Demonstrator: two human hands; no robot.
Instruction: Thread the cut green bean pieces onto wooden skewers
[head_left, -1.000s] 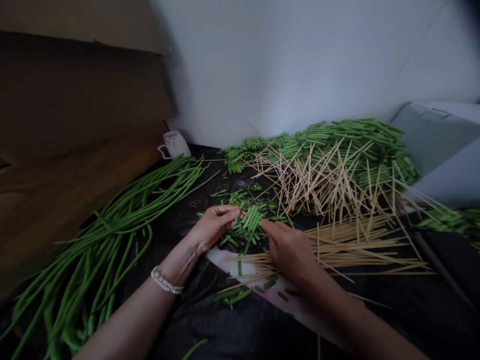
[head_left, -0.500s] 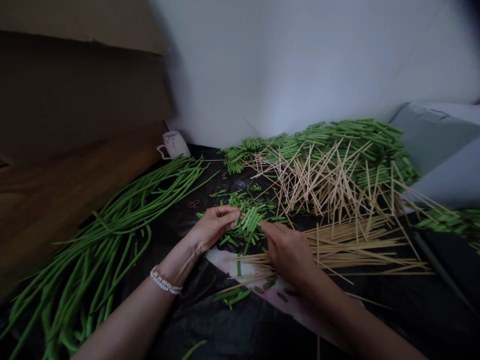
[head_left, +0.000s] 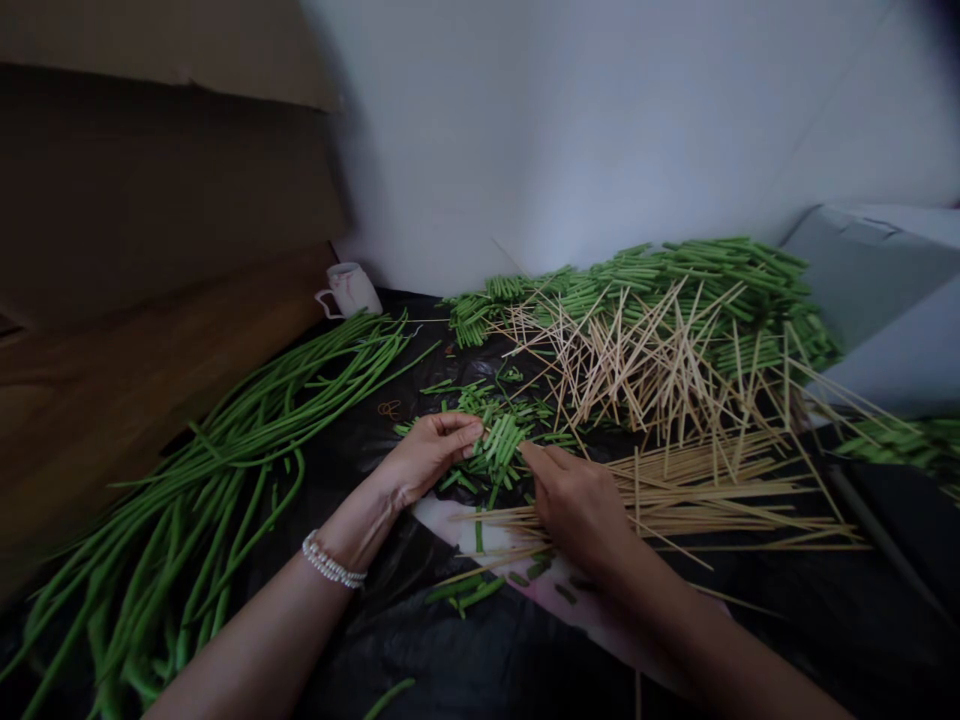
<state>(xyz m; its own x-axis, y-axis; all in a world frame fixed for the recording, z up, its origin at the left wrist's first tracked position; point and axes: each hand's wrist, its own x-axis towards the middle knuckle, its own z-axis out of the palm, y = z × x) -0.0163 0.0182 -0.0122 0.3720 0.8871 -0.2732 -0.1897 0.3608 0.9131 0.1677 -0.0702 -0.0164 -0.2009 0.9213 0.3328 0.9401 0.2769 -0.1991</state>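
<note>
Cut green bean pieces point(head_left: 504, 445) sit side by side between my hands, apparently threaded on a thin skewer. My left hand point(head_left: 439, 450) pinches the left end near the pieces, thumb against the fingers. At the right end, my right hand point(head_left: 574, 490) has its fingers closed round what looks like the skewer, mostly hidden in the grip. Loose bean pieces point(head_left: 457, 480) lie beneath and around the fingers. Beside and under my right hand, a bundle of wooden skewers point(head_left: 697, 500) lies across a pale sheet point(head_left: 525, 580).
Long whole beans point(head_left: 240, 430) spread over the left side. A white mug point(head_left: 352, 290) stands behind them. At the back lie stacked cut beans point(head_left: 675, 265) with crossed skewers point(head_left: 622, 350) in front. Black plastic point(head_left: 390, 640) covers the surface; a grey box point(head_left: 870, 270) is at right.
</note>
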